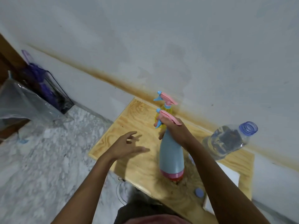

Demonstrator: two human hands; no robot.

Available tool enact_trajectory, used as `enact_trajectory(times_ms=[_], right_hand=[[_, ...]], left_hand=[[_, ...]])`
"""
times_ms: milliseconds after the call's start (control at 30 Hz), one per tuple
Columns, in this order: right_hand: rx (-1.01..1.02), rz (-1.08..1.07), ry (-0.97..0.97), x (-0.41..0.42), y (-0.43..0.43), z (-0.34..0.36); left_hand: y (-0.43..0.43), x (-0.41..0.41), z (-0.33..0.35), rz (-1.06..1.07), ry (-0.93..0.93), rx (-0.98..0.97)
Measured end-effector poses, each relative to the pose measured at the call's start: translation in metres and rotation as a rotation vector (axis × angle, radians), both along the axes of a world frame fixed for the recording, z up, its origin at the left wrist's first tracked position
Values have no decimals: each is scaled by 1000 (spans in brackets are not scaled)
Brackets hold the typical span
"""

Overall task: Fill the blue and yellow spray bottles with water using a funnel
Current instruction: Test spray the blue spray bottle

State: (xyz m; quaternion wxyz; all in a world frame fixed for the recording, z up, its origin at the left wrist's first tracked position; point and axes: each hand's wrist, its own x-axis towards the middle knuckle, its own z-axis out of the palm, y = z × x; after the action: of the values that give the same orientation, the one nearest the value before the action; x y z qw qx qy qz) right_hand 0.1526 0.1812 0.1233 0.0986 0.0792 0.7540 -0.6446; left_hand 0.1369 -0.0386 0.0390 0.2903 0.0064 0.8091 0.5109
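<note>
The blue spray bottle is standing upright near the middle of the wooden table. Its body is pale blue and narrows toward the neck, with a pink band around the base and a pink spray head with a light blue trigger and nozzle tip. Something red-orange is showing just under the pink band; what it is cannot be told.

The right hand is gripping the bottle at its neck, just below the spray head, fingers curled around it. The left hand is hovering over the table to the left of the bottle, fingers spread and loosely extended, holding nothing.

The yellow spray bottle is standing directly behind the blue one, close to the wall, wearing the same kind of pink and blue spray head; its translucent yellow body is mostly hidden.

A clear plastic water bottle, uncapped and holding water, is sitting at the table's right side. A blue bottle cap is lying near the front edge.
</note>
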Motion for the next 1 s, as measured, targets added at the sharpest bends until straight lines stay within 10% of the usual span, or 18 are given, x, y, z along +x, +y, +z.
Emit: enact_trajectory(times_ms=[333, 1000], right_hand=[[158, 68, -368, -38, -23, -56], [329, 61, -431, -80, -41, -90]], left_hand=[[-7, -52, -91, -77, 149, -826], [-11, -55, -108, -64, 183, -786]])
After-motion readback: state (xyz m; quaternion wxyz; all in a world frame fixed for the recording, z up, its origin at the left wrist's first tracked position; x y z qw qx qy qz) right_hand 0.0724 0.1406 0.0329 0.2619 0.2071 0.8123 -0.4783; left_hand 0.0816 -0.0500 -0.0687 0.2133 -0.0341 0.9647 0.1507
